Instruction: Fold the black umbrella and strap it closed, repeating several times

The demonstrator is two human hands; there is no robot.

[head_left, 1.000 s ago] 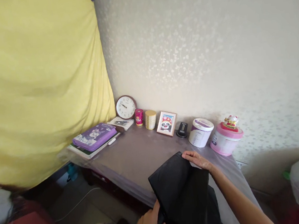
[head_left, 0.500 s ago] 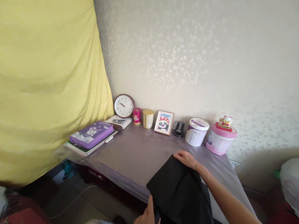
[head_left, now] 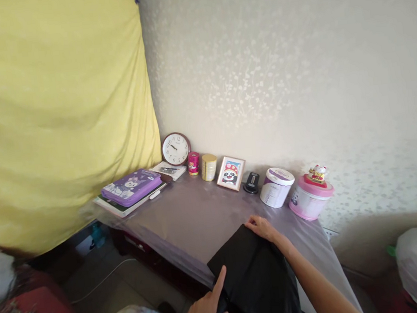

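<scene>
A piece of black fabric, smooth with a straight upper edge, hangs over the table's near edge at the lower middle. I cannot tell whether it is a bag or another folded item. My right hand pinches its top corner above the tabletop, fingers closed. At its lower left side, my left hand grips a dark part of it that is mostly hidden. The index finger of that hand points up along the fabric and the thumb lies lower. The fabric's lower end runs out of view.
On the table stand a purple case, a clock, a pink can, a yellow-lidded jar, a framed panda picture, a black gadget, a white tub and a pink-lidded tub carrying a cat figurine.
My left index finger has lifted and now points up over the fabric's edge. The right hand keeps its hold on the corner. The view has shifted slightly.
</scene>
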